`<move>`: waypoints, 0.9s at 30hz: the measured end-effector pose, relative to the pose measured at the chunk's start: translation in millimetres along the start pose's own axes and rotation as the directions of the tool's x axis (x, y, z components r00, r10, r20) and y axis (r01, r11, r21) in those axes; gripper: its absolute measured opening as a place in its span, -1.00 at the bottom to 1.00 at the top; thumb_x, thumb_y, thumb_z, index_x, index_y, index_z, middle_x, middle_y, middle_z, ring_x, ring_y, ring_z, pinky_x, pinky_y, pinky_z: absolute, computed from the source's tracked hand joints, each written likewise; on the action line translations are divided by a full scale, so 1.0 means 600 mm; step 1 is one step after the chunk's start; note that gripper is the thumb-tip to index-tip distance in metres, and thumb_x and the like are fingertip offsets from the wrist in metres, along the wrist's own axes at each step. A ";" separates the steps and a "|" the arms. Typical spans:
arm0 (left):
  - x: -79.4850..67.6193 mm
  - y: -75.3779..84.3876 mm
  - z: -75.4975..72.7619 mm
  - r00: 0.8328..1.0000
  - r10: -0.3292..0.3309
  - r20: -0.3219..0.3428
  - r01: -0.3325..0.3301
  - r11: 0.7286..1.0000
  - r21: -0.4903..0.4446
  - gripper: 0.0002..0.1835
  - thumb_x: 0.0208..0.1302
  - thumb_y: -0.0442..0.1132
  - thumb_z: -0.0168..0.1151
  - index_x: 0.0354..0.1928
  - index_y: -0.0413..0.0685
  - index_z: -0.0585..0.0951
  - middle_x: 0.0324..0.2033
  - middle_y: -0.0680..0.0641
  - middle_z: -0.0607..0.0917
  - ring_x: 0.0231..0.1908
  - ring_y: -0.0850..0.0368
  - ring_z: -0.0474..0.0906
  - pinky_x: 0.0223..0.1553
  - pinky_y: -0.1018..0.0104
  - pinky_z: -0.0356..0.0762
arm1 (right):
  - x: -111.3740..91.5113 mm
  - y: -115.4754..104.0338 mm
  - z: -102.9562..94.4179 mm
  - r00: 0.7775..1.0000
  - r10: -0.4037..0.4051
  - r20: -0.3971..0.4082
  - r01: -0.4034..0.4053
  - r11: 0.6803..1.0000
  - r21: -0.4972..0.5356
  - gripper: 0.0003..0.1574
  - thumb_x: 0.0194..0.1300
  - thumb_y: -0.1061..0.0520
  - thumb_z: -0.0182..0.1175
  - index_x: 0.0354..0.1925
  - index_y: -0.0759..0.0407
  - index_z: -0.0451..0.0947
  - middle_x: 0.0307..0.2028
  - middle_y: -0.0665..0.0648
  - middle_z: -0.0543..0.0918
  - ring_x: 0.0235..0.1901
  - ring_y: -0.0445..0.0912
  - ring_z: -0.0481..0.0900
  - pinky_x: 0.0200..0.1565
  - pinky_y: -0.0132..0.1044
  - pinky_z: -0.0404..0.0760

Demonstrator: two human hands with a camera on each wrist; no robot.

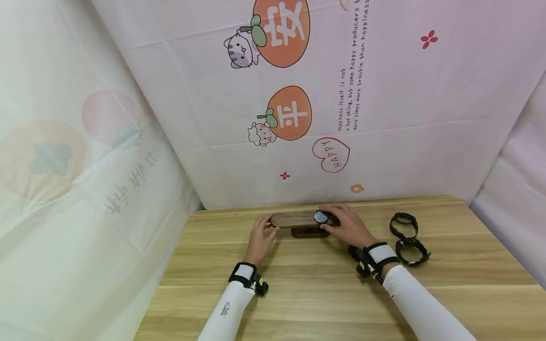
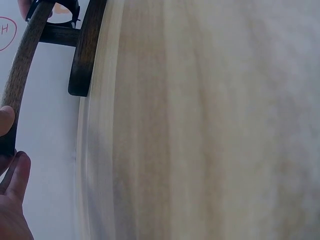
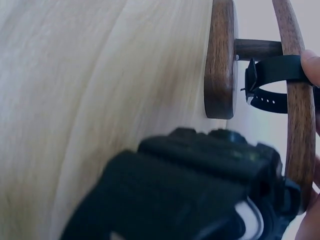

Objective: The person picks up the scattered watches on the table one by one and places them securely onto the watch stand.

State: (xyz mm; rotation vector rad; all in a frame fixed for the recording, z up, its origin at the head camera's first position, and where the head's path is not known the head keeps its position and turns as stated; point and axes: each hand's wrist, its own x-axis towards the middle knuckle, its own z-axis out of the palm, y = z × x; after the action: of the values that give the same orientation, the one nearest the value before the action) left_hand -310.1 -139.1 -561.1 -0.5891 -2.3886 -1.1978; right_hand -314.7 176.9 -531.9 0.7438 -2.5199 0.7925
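Note:
A dark brown wooden watch stand (image 1: pixel 294 219), a rounded crossbar on a short post and base (image 3: pixel 220 65), stands near the table's back edge. My left hand (image 1: pixel 258 241) holds the left end of the crossbar (image 2: pixel 22 67), thumb on its near side. Around the bar's right part hangs a watch (image 1: pixel 321 217) with a round silvery face; its black strap (image 3: pixel 277 70) forms a loop below. My right hand (image 1: pixel 347 227) grips this watch at the bar, thumb and finger on either side of its face. That hand covers the bar's right end in the head view.
Two black watches, one upper (image 1: pixel 404 226) and one lower (image 1: pixel 412 251), lie to the right on the wooden table (image 1: pixel 307 293). A blurred black watch-like thing (image 3: pixel 195 185) fills the bottom of the right wrist view. Printed cloth (image 1: pixel 384 156) hangs behind the table.

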 end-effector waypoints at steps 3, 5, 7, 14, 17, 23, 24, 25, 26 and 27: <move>0.000 0.000 0.000 1.000 -0.002 0.008 0.002 1.000 -0.003 -0.47 0.33 -0.19 0.24 0.32 0.05 0.39 0.17 -0.06 0.46 0.11 0.12 0.43 0.09 0.29 0.55 | -0.002 0.003 -0.007 1.000 -0.001 0.008 0.001 1.000 -0.009 -0.26 0.18 -0.23 0.32 0.29 -0.15 0.42 0.15 0.04 0.56 0.14 0.02 0.41 0.16 0.11 0.42; 0.000 -0.001 0.000 1.000 0.006 0.008 -0.005 1.000 -0.006 -0.47 0.33 -0.20 0.24 0.32 0.04 0.39 0.17 -0.07 0.46 0.11 0.11 0.44 0.08 0.27 0.56 | -0.003 0.005 -0.013 1.000 -0.006 0.007 0.006 1.000 -0.013 -0.27 0.18 -0.21 0.32 0.29 -0.14 0.42 0.15 0.04 0.56 0.13 0.01 0.42 0.15 0.09 0.44; 0.000 -0.001 0.000 1.000 0.011 0.005 -0.011 1.000 -0.007 -0.46 0.32 -0.21 0.24 0.32 0.02 0.39 0.16 -0.09 0.47 0.10 0.09 0.44 0.08 0.25 0.56 | -0.005 0.007 -0.019 1.000 -0.014 0.003 0.014 1.000 -0.013 -0.27 0.18 -0.18 0.34 0.29 -0.12 0.42 0.15 0.05 0.56 0.13 0.01 0.42 0.15 0.08 0.45; 0.000 0.001 -0.001 1.000 -0.010 0.013 0.010 1.000 -0.016 -0.46 0.32 -0.23 0.25 0.32 0.05 0.39 0.17 -0.05 0.46 0.11 0.13 0.43 0.09 0.30 0.55 | -0.026 0.014 -0.042 1.000 -0.016 -0.025 0.015 0.999 -0.036 -0.26 0.17 -0.12 0.36 0.29 -0.06 0.42 0.16 0.06 0.55 0.15 0.04 0.40 0.12 0.11 0.47; 0.000 0.001 -0.001 1.000 -0.007 0.012 0.007 1.000 -0.022 -0.47 0.32 -0.23 0.25 0.32 0.02 0.39 0.17 -0.07 0.46 0.10 0.11 0.44 0.09 0.28 0.55 | -0.039 0.018 -0.052 1.000 -0.007 -0.024 0.005 0.999 -0.053 -0.25 0.21 -0.19 0.31 0.31 -0.07 0.39 0.17 0.05 0.52 0.17 0.02 0.38 0.10 0.12 0.48; 0.001 0.001 -0.001 1.000 -0.006 0.000 0.006 1.000 -0.028 -0.48 0.32 -0.21 0.24 0.30 -0.01 0.41 0.16 -0.09 0.47 0.10 0.11 0.44 0.08 0.30 0.56 | -0.056 0.020 -0.072 1.000 -0.011 -0.018 0.010 0.997 -0.082 -0.24 0.28 -0.37 0.12 0.33 -0.10 0.36 0.23 0.03 0.48 0.19 -0.04 0.35 0.11 0.11 0.49; 0.001 0.002 -0.001 1.000 -0.006 0.000 0.006 1.000 -0.029 -0.48 0.32 -0.21 0.24 0.30 -0.01 0.41 0.16 -0.09 0.47 0.11 0.11 0.44 0.08 0.31 0.56 | -0.058 0.020 -0.073 1.000 -0.017 -0.023 0.015 0.996 -0.089 -0.24 0.28 -0.37 0.13 0.33 -0.08 0.37 0.23 0.04 0.48 0.19 -0.04 0.35 0.11 0.11 0.49; 0.001 0.002 -0.001 1.000 -0.006 -0.001 0.006 1.000 -0.028 -0.48 0.32 -0.21 0.25 0.30 -0.01 0.41 0.16 -0.09 0.47 0.10 0.11 0.44 0.07 0.32 0.56 | -0.061 0.019 -0.075 0.999 -0.023 -0.028 0.021 0.996 -0.091 -0.24 0.28 -0.35 0.14 0.32 -0.05 0.39 0.23 0.05 0.49 0.18 -0.04 0.36 0.11 0.11 0.49; 0.001 0.003 -0.001 1.000 -0.003 -0.003 0.003 1.000 -0.027 -0.48 0.31 -0.21 0.25 0.30 -0.02 0.41 0.16 -0.09 0.48 0.10 0.11 0.44 0.07 0.32 0.56 | -0.063 0.018 -0.077 0.999 -0.032 -0.035 0.028 0.995 -0.094 -0.25 0.27 -0.32 0.17 0.31 -0.03 0.40 0.23 0.06 0.49 0.18 -0.03 0.36 0.11 0.11 0.48; 0.001 0.003 -0.001 1.000 -0.002 -0.003 0.002 1.000 -0.029 -0.48 0.31 -0.22 0.25 0.30 -0.02 0.41 0.16 -0.10 0.48 0.10 0.11 0.44 0.07 0.32 0.56 | -0.065 0.018 -0.078 0.998 -0.045 -0.045 0.040 0.995 -0.096 -0.26 0.27 -0.28 0.21 0.29 0.01 0.42 0.22 0.07 0.50 0.18 -0.01 0.37 0.11 0.13 0.47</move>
State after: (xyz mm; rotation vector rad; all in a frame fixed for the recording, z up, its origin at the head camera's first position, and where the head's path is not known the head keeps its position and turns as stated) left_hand -309.4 -138.2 -559.3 -0.5934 -2.3734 -1.2348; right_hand -280.8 227.3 -520.6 0.7361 -2.4725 0.6627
